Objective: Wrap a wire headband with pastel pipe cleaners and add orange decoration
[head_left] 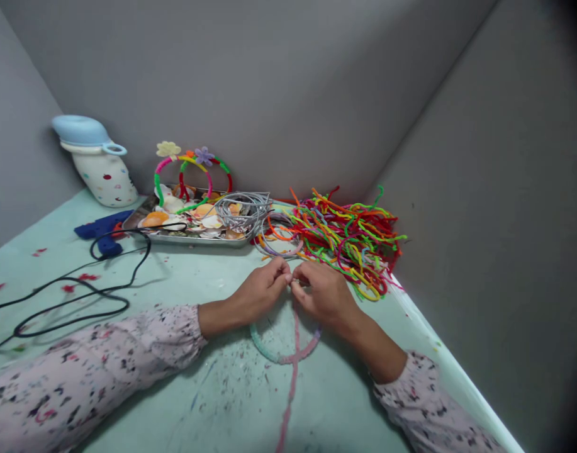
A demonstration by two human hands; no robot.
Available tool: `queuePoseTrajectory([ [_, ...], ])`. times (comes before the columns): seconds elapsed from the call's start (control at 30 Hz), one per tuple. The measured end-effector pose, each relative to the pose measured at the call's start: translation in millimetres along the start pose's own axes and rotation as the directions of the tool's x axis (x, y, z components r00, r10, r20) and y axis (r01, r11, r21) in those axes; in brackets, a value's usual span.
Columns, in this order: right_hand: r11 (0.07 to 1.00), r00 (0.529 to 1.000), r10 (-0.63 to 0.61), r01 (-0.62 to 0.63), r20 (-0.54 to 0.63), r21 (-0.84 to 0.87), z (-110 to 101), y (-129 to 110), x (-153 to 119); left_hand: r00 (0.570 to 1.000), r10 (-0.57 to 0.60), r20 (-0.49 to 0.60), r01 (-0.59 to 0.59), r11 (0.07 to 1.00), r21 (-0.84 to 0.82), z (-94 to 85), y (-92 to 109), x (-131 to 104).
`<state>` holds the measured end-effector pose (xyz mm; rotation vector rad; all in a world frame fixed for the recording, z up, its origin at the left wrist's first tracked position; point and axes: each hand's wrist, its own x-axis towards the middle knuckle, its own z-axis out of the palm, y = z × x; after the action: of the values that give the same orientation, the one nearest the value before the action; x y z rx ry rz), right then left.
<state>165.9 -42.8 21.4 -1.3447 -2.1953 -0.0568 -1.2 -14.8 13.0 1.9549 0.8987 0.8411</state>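
Note:
My left hand [264, 286] is closed in a pinch, its fingertips meeting those of my right hand [323, 292] above the table. A pink pipe cleaner [291, 396] runs up from the table's front into my right fingers, which are pinched around it. Whatever lies between the left fingertips is too small to make out. Below both hands is a ring [264, 349] wrapped in pale green, pink and lilac fuzzy strands. The pink strand crosses its lower rim; the ring's upper part is hidden behind my hands.
Behind my hands lies a tangled heap of coloured pipe cleaners [358, 233]. A metal tray [198, 241] holds shells, a coil of grey wire [243, 211] and flower-topped rings [210, 182]. To the left are a blue glue gun [102, 226], its black cord [80, 306] and a white bottle [104, 173].

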Motion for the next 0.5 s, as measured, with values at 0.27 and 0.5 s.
queuePoseTrajectory([
  [0.27, 0.362, 0.893, 0.341, -0.412, 0.292, 0.837, 11.5, 33.9, -0.3, 0.988, -0.145, 0.056, 0.155, 0.933, -0.326, 0.6, -9.0, 1.2],
  [0.5, 0.162, 0.856, 0.336, -0.463, 0.392, 0.871, 22.1, 46.5, -6.3, 0.967, -0.182, 0.177, 0.248, 0.822, -0.513, -0.1, -7.9, 2.0],
])
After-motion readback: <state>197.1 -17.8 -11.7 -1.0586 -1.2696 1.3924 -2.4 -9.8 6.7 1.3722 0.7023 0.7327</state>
